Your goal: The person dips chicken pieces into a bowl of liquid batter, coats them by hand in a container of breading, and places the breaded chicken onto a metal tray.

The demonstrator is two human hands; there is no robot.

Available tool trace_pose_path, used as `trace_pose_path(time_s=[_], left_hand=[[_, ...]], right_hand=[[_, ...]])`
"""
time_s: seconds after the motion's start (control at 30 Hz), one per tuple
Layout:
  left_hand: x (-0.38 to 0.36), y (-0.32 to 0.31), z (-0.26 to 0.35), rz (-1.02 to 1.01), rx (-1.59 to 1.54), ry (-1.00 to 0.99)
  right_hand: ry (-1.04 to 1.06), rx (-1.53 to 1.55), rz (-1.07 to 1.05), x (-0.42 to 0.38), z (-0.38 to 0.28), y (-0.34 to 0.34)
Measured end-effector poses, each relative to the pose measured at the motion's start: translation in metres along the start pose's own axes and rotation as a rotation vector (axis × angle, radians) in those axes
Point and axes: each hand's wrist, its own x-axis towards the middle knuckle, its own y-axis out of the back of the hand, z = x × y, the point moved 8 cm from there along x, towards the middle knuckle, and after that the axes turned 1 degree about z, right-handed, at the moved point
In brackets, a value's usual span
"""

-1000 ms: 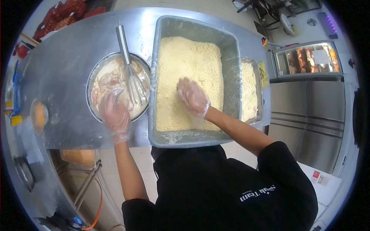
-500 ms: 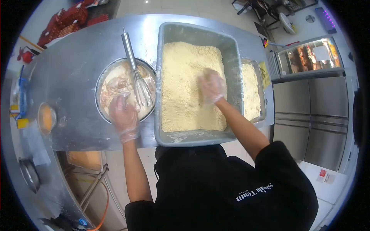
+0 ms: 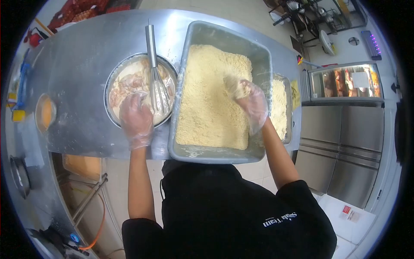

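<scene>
Stainless steel is covering much of this kitchen, with a worktable spreading before the person and tall refrigerator doors standing off to the right, a lit display cabinet sitting above them. Red mesh sacks are lying beyond the table's far left corner. On the tabletop, a round bowl is holding creamy batter with pale pink pieces of meat showing through it, and a whisk is leaning over the far rim with its wires dipping in. Just to the right, a deep grey tub is holding a broad bed of yellowish crumbs. Clear plastic gloves are covering both hands. The left hand is reaching over the bowl's near rim, its fingers staying close together at the batter near the meat; whether they are pinching a piece, I cannot tell. The right hand is hovering over the crumbs toward the tub's right wall, its fingers curling around something crumb-coloured, too blurred to name. Farther right, a smaller tray is holding similar crumbs, with a yellow cloth lying beside it.
</scene>
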Motion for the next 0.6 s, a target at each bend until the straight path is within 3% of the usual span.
trace_pose_path(time_s=[0.1,0.2,0.23,0.3,0.37,0.43,0.5,0.6], left_hand=[[0.003,0.002,0.002,-0.016,0.013,0.014],[0.005,0.001,0.001,0.005,0.007,0.028],[0.004,0.001,0.001,0.014,0.008,0.029],[0.004,0.001,0.001,0.024,0.034,0.032],[0.005,-0.001,0.000,0.001,-0.002,0.061],[0.004,-0.002,-0.002,-0.047,-0.095,0.127],[0.002,0.002,-0.001,-0.020,-0.045,0.060],[0.002,0.003,-0.002,0.052,-0.021,0.026]], right_hand=[[0.323,0.029,-0.180,-0.030,-0.009,-0.010],[-0.399,-0.144,-0.643,-0.058,0.062,-0.064],[-0.369,-0.002,-0.726,-0.070,0.085,-0.097],[-0.596,0.278,-0.778,-0.079,0.074,-0.123],[-0.209,0.380,-0.680,-0.066,0.034,-0.145],[0.449,0.323,-0.556,-0.077,0.025,-0.171],[0.507,0.340,-0.519,-0.074,0.017,-0.190],[-0.253,1.341,-0.845,-0.067,0.039,-0.211]])
